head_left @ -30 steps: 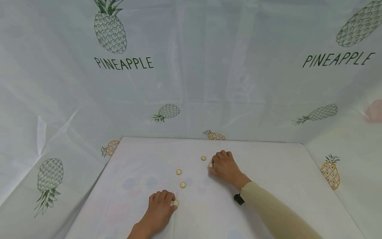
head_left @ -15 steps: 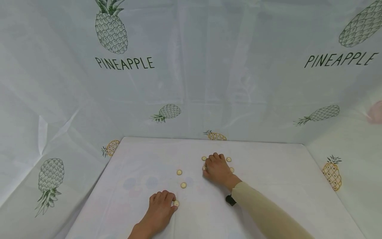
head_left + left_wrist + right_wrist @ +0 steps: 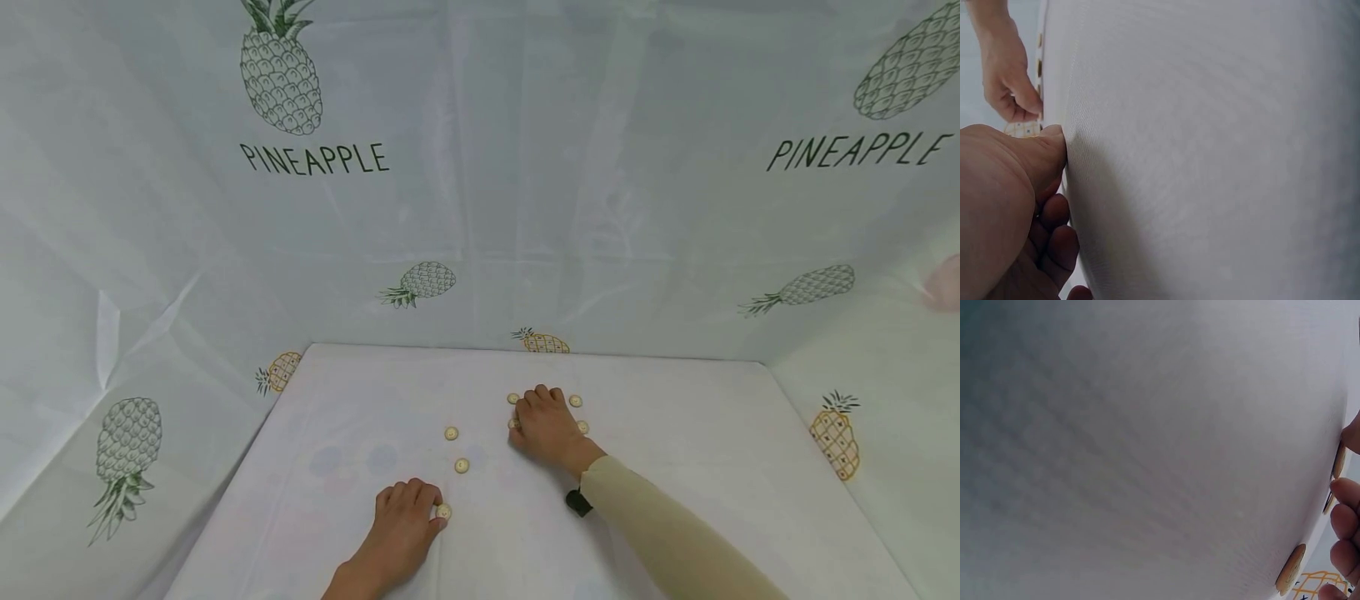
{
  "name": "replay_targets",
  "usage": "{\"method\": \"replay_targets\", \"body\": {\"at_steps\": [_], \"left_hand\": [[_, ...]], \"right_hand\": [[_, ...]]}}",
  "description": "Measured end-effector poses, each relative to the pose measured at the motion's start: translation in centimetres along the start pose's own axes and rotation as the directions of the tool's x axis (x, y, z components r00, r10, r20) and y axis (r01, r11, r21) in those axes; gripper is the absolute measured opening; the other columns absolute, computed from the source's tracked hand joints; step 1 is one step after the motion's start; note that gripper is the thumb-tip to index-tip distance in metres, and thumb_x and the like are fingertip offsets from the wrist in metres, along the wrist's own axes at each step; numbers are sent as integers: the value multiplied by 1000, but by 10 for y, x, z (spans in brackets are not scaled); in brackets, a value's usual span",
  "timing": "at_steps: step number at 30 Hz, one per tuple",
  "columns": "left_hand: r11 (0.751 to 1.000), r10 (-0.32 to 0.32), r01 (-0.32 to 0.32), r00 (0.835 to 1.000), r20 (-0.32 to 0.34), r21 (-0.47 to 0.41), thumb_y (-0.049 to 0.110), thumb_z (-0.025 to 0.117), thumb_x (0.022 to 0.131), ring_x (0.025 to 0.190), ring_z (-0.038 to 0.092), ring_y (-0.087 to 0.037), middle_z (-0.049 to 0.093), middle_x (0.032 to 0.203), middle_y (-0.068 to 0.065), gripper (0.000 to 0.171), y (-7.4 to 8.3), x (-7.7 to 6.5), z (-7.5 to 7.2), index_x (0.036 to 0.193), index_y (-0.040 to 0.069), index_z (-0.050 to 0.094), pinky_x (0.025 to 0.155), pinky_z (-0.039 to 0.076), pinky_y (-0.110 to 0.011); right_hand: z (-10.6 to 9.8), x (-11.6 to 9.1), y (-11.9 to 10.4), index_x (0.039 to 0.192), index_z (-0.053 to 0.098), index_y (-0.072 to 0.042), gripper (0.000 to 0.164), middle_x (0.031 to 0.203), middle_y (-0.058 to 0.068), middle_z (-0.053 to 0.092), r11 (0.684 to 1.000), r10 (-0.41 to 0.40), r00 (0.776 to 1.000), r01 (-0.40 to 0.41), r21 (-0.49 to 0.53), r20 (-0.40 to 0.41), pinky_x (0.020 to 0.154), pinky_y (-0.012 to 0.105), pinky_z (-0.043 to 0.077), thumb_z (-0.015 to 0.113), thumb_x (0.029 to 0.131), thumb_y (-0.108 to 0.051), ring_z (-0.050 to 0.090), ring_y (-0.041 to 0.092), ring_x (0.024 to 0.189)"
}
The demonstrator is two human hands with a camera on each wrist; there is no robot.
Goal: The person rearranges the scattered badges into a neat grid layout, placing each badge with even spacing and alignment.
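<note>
My left hand (image 3: 405, 529) rests low on the white table, pinching a small round wooden disc (image 3: 443, 512) between thumb and index finger. In the left wrist view, my left hand's thumb (image 3: 1047, 150) is down at the cloth and hides that disc. Farther back, my right hand (image 3: 549, 427) grips another wooden disc (image 3: 513, 423) at its left side. The right wrist view shows this disc (image 3: 1339, 460) standing between thumb and fingertips, close against the surface. A loose disc (image 3: 513, 398) lies just beyond the fingers. Two more, a far disc (image 3: 575, 401) and a near disc (image 3: 582, 427), lie right of the hand.
Between the hands lie two discs, an upper one (image 3: 451, 433) and a lower one (image 3: 462, 466). White cloth covers the table (image 3: 712, 467). A pineapple-print curtain (image 3: 570, 208) rises behind its back edge and along both sides.
My right hand has moved left and slightly nearer with its disc, uncovering two discs on its right; it is nearly still over the last half second. My left hand has stayed in place.
</note>
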State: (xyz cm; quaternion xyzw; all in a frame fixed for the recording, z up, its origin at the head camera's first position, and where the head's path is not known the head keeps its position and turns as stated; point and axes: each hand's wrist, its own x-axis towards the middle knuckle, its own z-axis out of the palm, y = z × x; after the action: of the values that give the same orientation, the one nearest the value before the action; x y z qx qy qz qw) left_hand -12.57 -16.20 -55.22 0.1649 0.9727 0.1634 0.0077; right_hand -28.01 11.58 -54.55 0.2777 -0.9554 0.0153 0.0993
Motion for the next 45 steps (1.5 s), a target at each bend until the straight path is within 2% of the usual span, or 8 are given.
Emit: {"method": "replay_targets", "body": {"at_steps": [10, 22, 45], "left_hand": [[1000, -6, 6, 1000, 9, -10, 30, 79, 95, 102, 49, -18, 52, 107, 6, 28, 0, 0, 0, 110, 21, 58, 100, 39, -59], [1000, -8, 8, 1000, -4, -2, 30, 80, 95, 100, 49, -18, 52, 107, 6, 28, 1, 0, -2, 109, 21, 57, 98, 39, -59], [1000, -11, 11, 1000, 2, -13, 29, 80, 95, 101, 49, -18, 52, 107, 6, 28, 3, -1, -3, 109, 20, 57, 99, 39, -60]], "right_hand": [[-1, -1, 0, 89, 62, -11, 24, 89, 3, 57, 1000, 6, 1000, -6, 14, -2, 90, 49, 42, 71, 96, -33, 50, 27, 94], [-1, 0, 1, 89, 62, -12, 28, 89, 2, 57, 1000, 10, 1000, -10, 6, 3, 90, 47, 42, 72, 97, -37, 50, 26, 93], [-1, -1, 1, 89, 63, -13, 25, 90, 2, 59, 1000, 1, 1000, -1, -23, -10, 88, 46, 42, 71, 96, -36, 52, 25, 93]]}}
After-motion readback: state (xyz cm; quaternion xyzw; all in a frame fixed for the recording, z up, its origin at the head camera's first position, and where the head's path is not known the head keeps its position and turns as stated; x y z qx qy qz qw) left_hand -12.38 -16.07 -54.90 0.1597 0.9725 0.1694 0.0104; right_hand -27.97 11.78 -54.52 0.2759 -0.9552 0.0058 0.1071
